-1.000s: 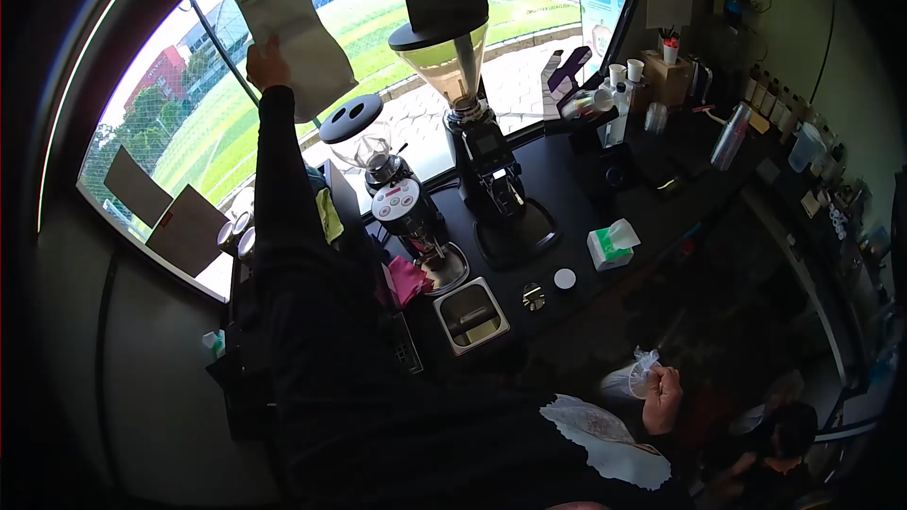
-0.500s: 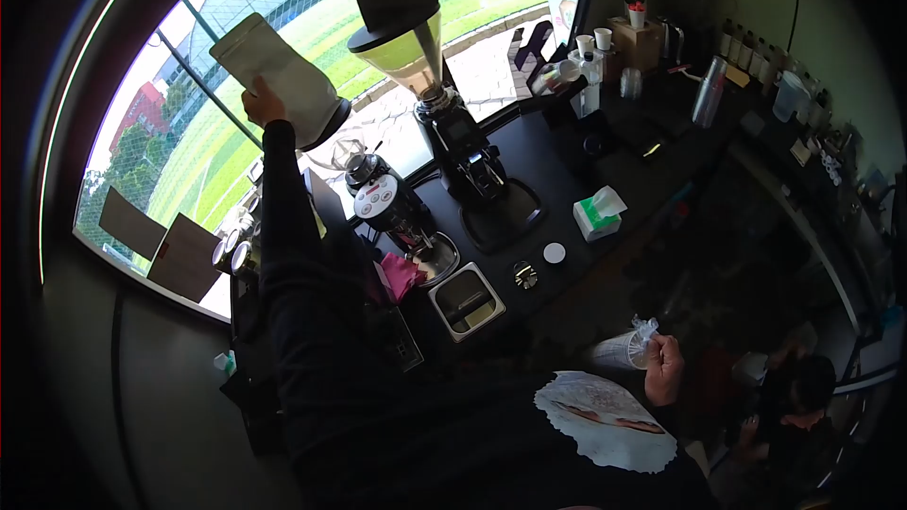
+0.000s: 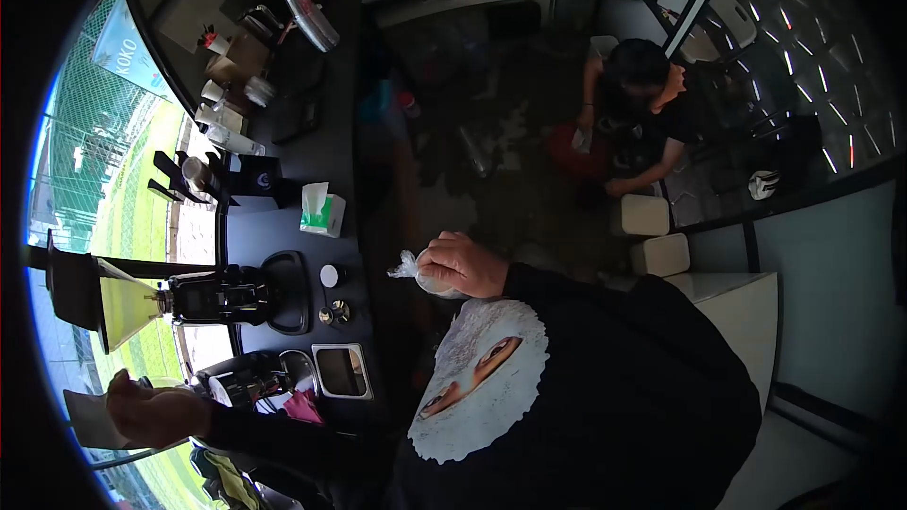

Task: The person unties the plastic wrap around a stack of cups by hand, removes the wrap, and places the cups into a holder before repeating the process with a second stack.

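At the lower left, my left hand (image 3: 156, 413) is closed on a pale grey pouch (image 3: 85, 420), whose far part lies at the dim edge of the view. The pouch is beside the window, below the grinder's hopper. My right hand (image 3: 463, 264), in front of my chest, grips a plastic sleeve of cups (image 3: 436, 285) with its gathered clear end (image 3: 406, 265) sticking out past the fingers. Most of the sleeve is hidden under that hand. Between the hands stand a large coffee grinder (image 3: 222, 297) with a cone hopper (image 3: 128, 304) and a smaller grinder (image 3: 231, 387).
A tissue box (image 3: 323, 212), a white round lid (image 3: 329, 275) and a steel knock box (image 3: 342, 371) sit on the black counter (image 3: 283, 165). A pink cloth (image 3: 303, 406) lies nearby. Stacked cups (image 3: 312, 19) stand farther back. Another person (image 3: 647, 104) sits low across the floor.
The view has swung right, so the counter now runs up the left side and the other person shows fully. Both hands keep their hold; the left with the pouch appears lower in view.
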A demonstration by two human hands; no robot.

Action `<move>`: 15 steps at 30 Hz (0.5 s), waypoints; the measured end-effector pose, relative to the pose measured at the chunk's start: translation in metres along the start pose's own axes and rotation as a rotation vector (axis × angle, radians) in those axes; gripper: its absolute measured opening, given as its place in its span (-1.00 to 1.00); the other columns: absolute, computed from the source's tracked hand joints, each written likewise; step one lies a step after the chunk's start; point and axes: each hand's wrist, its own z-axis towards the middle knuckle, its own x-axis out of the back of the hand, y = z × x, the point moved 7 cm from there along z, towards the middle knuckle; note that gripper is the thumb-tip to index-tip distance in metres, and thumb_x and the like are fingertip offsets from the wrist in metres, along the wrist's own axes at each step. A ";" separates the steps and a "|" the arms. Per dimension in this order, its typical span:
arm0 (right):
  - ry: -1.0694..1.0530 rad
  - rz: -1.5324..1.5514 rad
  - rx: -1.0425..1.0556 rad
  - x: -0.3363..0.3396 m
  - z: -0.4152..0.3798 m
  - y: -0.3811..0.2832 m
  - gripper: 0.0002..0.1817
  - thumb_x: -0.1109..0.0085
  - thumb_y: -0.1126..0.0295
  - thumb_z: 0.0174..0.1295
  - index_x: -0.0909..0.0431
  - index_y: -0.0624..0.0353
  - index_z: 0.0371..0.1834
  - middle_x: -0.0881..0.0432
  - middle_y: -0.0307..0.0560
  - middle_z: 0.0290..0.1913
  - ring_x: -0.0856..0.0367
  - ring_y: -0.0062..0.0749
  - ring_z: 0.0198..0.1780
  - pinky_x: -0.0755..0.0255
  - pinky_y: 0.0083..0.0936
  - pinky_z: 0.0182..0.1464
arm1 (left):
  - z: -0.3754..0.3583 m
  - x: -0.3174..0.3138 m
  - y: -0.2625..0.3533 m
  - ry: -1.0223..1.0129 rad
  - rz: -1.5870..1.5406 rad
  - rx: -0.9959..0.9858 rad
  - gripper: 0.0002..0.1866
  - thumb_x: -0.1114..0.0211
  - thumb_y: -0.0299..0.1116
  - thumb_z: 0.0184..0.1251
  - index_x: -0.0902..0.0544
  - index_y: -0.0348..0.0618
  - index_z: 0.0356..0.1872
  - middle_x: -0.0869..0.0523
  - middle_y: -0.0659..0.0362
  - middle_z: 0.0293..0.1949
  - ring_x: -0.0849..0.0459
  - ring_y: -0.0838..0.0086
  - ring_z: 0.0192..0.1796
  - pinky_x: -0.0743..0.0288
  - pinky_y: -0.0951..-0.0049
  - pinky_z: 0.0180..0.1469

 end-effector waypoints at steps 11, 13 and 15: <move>0.049 -0.058 -0.050 0.004 -0.031 -0.011 -0.78 -0.17 0.20 0.48 -0.66 0.08 -0.06 -0.65 -0.21 -0.13 -0.56 -0.26 -0.03 -0.28 -0.23 0.24 | -0.195 0.069 0.285 -1.142 -1.521 0.279 -0.83 -0.46 -0.51 0.36 -0.74 -0.33 -0.10 -0.78 0.04 -0.09 -0.79 0.40 -0.21 -0.72 0.42 -0.16; 0.031 -0.051 -0.049 -0.001 -0.033 -0.006 -0.78 -0.16 0.19 0.48 -0.66 0.07 -0.07 -0.64 -0.21 -0.13 -0.56 -0.27 -0.03 -0.27 -0.23 0.24 | -0.206 0.068 0.279 -1.271 -1.372 0.373 -0.86 -0.46 -0.50 0.35 -0.74 -0.34 -0.16 -0.77 0.02 -0.13 -0.81 0.33 -0.21 -0.74 0.41 -0.12; 0.008 -0.036 -0.050 -0.005 -0.033 -0.005 -0.78 -0.15 0.18 0.49 -0.66 0.07 -0.08 -0.64 -0.22 -0.14 -0.56 -0.28 -0.04 -0.26 -0.22 0.25 | -0.210 0.069 0.272 -1.289 -1.324 0.393 -0.86 -0.46 -0.48 0.36 -0.73 -0.34 -0.18 -0.77 0.03 -0.15 -0.81 0.35 -0.23 -0.72 0.42 -0.14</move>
